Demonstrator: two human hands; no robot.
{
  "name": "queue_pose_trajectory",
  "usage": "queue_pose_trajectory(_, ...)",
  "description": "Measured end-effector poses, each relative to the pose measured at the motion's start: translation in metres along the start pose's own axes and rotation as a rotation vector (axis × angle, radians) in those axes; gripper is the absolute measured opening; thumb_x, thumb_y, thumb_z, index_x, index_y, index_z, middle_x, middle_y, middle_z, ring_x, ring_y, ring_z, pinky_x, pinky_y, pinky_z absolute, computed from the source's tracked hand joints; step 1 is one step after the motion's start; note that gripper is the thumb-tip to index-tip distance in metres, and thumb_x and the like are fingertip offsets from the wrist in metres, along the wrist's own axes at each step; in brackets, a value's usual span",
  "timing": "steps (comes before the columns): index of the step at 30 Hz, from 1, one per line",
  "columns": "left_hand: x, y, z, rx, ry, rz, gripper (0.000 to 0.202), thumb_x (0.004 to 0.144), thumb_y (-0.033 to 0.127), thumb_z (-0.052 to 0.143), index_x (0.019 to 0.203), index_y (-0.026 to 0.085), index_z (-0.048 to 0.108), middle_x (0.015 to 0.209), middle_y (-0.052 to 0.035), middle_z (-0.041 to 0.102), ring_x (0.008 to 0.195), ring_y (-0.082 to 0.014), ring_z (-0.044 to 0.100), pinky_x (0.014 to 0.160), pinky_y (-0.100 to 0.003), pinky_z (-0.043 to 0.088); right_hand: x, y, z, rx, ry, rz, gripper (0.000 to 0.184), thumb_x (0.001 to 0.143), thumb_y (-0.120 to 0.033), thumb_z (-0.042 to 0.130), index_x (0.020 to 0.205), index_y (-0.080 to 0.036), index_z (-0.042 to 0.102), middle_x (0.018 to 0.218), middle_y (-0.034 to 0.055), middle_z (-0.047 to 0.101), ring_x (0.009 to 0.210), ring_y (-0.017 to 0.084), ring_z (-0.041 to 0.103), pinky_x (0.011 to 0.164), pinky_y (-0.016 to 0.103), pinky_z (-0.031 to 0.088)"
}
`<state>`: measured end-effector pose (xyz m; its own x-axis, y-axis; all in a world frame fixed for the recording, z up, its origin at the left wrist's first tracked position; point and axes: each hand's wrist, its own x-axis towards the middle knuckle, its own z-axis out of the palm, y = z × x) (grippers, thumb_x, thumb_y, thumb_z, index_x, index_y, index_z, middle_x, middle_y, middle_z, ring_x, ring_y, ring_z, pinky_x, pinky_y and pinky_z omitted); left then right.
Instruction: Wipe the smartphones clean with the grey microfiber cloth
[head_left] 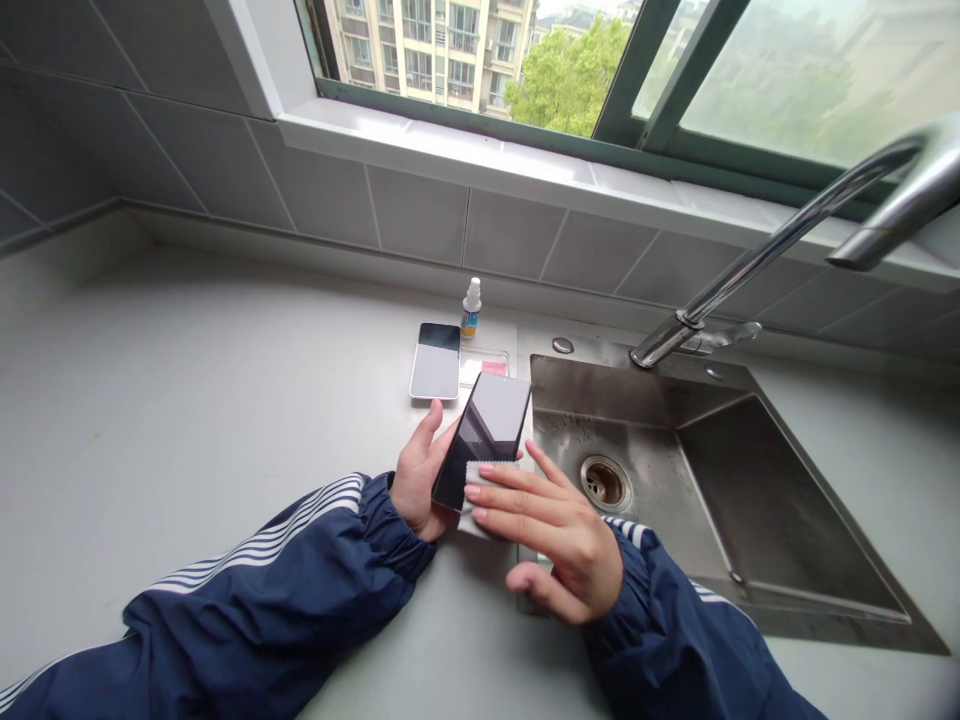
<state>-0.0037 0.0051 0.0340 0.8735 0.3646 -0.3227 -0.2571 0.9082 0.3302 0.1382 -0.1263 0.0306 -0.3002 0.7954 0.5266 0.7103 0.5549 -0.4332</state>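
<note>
L hand clamped round glossy blk rect phone. R hand flat, fingers apart, pressing thin zigzag-edged grey cloth to its smooth reflective screen

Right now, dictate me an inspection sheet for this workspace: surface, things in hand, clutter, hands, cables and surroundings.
Surface: light countertop, running up to a sink.
Things in hand: dark phone, screen up, with a pale cloth on its lower part.
Clutter: light-edged phone lying flat; upright spray bottle; clear tray with a pink item, too small to identify.
Hands: left hand holds the dark phone; right hand has its fingers flat on the cloth.
Cables: nothing seen.
Surroundings: chrome faucet at the sink's back edge; window behind.
</note>
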Motion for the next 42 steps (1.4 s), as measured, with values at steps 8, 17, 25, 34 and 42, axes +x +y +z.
queue_pose_trajectory(8, -0.002, 0.000, -0.001, 0.014, -0.017, -0.043, 0.070, 0.097, 0.065, 0.030, 0.146, 0.018, 0.049, 0.100, -0.0141, 0.071, 0.070, -0.0228, 0.068, 0.061, -0.035, 0.056, -0.002, 0.006, -0.004, -0.088, 0.012, 0.072, 0.048, 0.102, -0.043, 0.042, 0.139, -0.017, 0.056, 0.139, 0.0124, 0.063, 0.145, 0.029, 0.042, 0.125, 0.057, 0.018)
queue_pose_trajectory(17, -0.002, 0.003, -0.001, 0.040, -0.023, -0.085, 0.073, 0.097, 0.067, 0.025, 0.146, 0.019, 0.048, 0.096, -0.0142, 0.071, 0.069, -0.0245, 0.069, 0.059, -0.037, 0.057, -0.005, 0.016, -0.007, -0.163, 0.019, 0.138, 0.046, 0.103, -0.034, 0.042, 0.146, -0.019, 0.049, 0.146, 0.0108, 0.057, 0.147, 0.028, 0.039, 0.124, 0.057, 0.020)
queue_pose_trajectory(25, 0.000, 0.000, -0.003, -0.020, -0.059, -0.047, 0.075, 0.096, 0.067, 0.031, 0.144, 0.013, 0.050, 0.099, -0.0161, 0.071, 0.069, -0.0225, 0.068, 0.066, -0.036, 0.058, 0.001, 0.002, -0.004, -0.045, -0.102, -0.025, 0.048, 0.103, -0.042, 0.040, 0.141, -0.014, 0.053, 0.143, 0.0107, 0.060, 0.146, 0.028, 0.041, 0.127, 0.057, 0.010)
queue_pose_trajectory(34, -0.001, 0.001, -0.009, 0.174, -0.150, -0.202, 0.075, 0.096, 0.069, 0.021, 0.156, 0.025, 0.030, 0.101, -0.0156, 0.069, 0.078, -0.0330, 0.073, 0.052, -0.039, 0.057, -0.012, 0.030, -0.011, -0.304, 0.051, 0.257, 0.048, 0.101, -0.029, 0.045, 0.149, -0.018, 0.046, 0.152, 0.0120, 0.049, 0.150, 0.029, 0.032, 0.123, 0.056, 0.022)
queue_pose_trajectory(42, 0.002, -0.002, -0.013, 0.085, -0.192, -0.201, 0.071, 0.097, 0.068, 0.020, 0.153, 0.026, 0.033, 0.100, -0.0115, 0.067, 0.068, -0.0217, 0.068, 0.057, -0.035, 0.056, -0.007, 0.020, -0.010, -0.199, -0.001, 0.169, 0.050, 0.100, -0.033, 0.047, 0.147, -0.017, 0.047, 0.150, 0.0124, 0.052, 0.149, 0.031, 0.034, 0.124, 0.061, 0.015)
